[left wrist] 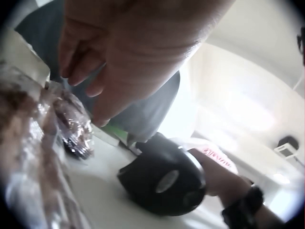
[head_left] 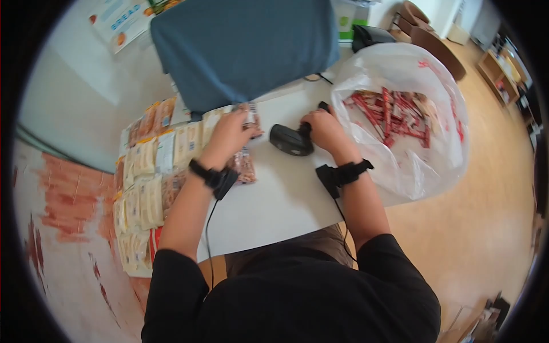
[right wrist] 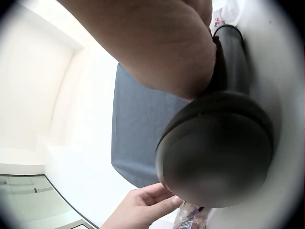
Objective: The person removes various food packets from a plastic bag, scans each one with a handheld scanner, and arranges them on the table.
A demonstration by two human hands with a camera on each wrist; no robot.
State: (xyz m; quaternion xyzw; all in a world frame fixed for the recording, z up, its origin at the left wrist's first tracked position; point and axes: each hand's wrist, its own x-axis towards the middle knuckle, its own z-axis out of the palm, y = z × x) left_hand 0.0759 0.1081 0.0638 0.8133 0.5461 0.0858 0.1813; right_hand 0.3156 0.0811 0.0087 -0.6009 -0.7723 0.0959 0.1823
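Observation:
My right hand (head_left: 329, 131) grips the handle of a black handheld barcode scanner (head_left: 290, 140). Its rounded head points left, low over the white table (head_left: 280, 194). In the right wrist view the scanner (right wrist: 219, 148) fills the foreground, and the palm hides part of the handle. On the left, my left hand (head_left: 227, 137) reaches over a clear plastic packet of brownish food (head_left: 250, 114), thumb and fingers spread at its edge. The left wrist view has the loosely bent fingers (left wrist: 83, 67) just above that shiny packet (left wrist: 74, 121). Another brownish packet (head_left: 245, 166) lies beside the wrist.
Rows of pale and brown food packets (head_left: 146, 157) cover the table's left side. A large white plastic bag (head_left: 400, 171) with several red-wrapped sticks (head_left: 388, 117) stands at the right edge. Behind the hands, a blue-grey cloth (head_left: 246, 51) drapes something bulky. Cables hang from both wrist cameras.

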